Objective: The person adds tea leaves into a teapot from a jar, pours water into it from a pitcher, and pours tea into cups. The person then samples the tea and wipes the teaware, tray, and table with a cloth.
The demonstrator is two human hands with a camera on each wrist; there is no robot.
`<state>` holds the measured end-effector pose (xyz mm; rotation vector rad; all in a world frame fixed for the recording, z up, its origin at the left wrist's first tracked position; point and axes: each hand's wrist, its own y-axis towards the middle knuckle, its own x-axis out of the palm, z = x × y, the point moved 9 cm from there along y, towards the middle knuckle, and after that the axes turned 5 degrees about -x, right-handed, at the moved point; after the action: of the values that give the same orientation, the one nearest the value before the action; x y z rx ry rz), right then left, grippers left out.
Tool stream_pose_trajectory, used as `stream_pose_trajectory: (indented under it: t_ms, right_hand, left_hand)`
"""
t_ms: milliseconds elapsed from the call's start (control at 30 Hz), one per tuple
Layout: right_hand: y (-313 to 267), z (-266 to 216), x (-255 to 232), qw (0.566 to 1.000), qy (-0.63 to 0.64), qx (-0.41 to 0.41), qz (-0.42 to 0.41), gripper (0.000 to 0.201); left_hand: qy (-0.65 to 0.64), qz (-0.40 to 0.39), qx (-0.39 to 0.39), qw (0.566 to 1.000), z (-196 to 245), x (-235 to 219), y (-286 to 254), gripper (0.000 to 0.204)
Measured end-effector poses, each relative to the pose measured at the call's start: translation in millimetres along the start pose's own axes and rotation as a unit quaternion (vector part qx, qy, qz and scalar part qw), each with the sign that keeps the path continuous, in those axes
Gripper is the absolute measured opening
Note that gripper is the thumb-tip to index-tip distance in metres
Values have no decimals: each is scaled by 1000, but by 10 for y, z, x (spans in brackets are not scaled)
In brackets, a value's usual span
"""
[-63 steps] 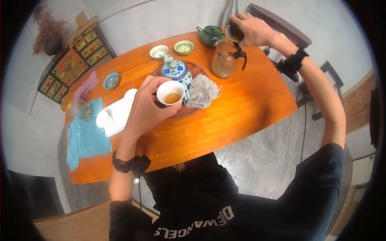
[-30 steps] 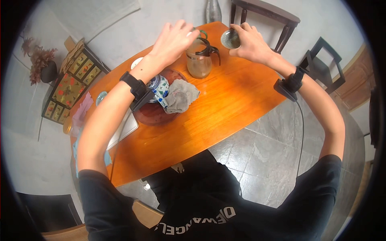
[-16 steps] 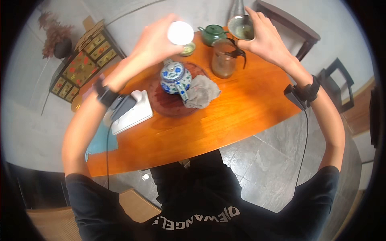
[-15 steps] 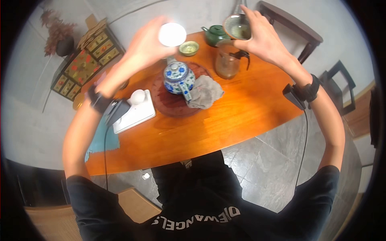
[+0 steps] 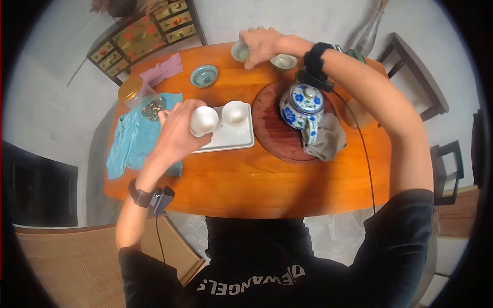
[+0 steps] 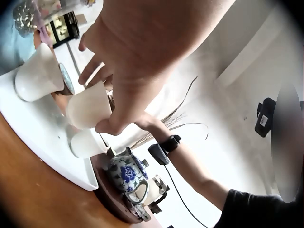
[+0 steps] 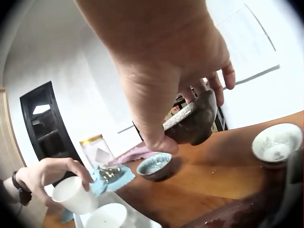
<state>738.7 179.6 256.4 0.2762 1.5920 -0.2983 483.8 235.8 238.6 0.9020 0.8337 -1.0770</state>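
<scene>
My left hand (image 5: 177,128) grips a small white cup (image 5: 204,121) low over a white rectangular tray (image 5: 231,138), thumb at one side and fingers round the other. Just right of it on the tray stands a matching cup (image 5: 236,114). In the left wrist view a third white cup (image 6: 40,73) stands at the tray's other end, hidden behind my hand in the head view. At the back of the table my right hand (image 5: 264,45) holds a small dark-glazed bowl (image 7: 194,121) by its rim, tilted and raised above the wood.
A blue-and-white teapot (image 5: 303,105) and grey cloth (image 5: 326,139) sit on a round red-brown board (image 5: 267,128). Nearby are a turquoise bowl (image 5: 204,75), a pale bowl (image 5: 283,62), a gold-lidded jar (image 5: 131,90) and a blue cloth (image 5: 128,138). My right forearm overlaps a green teapot.
My left hand has brought its white cup down from the back of the table to the tray. My right hand has carried the bowl leftward, away from the glass pitcher. The head view has turned left.
</scene>
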Motion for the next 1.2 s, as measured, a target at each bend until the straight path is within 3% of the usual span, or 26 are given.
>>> stream_pose_trajectory:
  t_ms: [33,100,167,367,467,533,600,700,767,833,867,900,1000,1033,1133,1200]
  right_hand:
    - [115,25,188,998,-9,15,-62,88]
    - [279,19,410,995,-19,17,-100,91]
    - [349,56,661,982,-59,35,-174,94]
    - [344,153,825,979,-30,45,-197,106]
    - [226,104,526,986,-44,8,-159,119]
    - [-92,59,3,999,28,-6,23,104]
    - [-691,-105,-507,974,54,-55,212,79]
    - [-1687,-305,-753,954,51,23,295,59]
    - [-2221,-372,-626,954,79,105,270,53]
    - [-2713,-339,-369,938,88,171,288,55]
    - [-2908,-342,-163,931,118,192,286,57]
    - [-3067,-321,58,923,147,214,284,59]
    - [-3168,-419,533,930,157,233,235,62]
    - [-3163,-392,662,931,134,229,251,50]
    - [-3264,-348,726,915,171,280,236,35]
    - [-3433,-356,566,861,253,345,274,23]
  left_hand:
    - [-4,2,-5,1000,-16,23,-17,55]
    - [30,-42,-31,998,-46,134,-36,61]
    - [35,-38,-27,998,-91,179,-40,61]
    - [32,-34,-10,999,-200,283,-41,57]
    - [22,-47,-27,998,-246,303,-33,54]
    - [15,-40,-30,999,-264,305,-32,55]
    - [9,-32,-27,999,-264,314,-37,56]
    - [11,-22,-23,999,-266,341,-41,60]
    - [16,-26,-16,999,-244,391,-78,63]
    - [14,79,11,997,-146,254,-159,64]
    - [11,75,19,997,-37,254,-190,64]
    - [-1,121,7,993,78,127,-242,65]
    - [-69,204,30,976,495,-31,-443,67]
    - [-124,249,54,959,640,-102,-554,66]
    - [-210,198,94,953,1043,60,-690,59]
    - [-257,160,115,946,1259,236,-736,58]
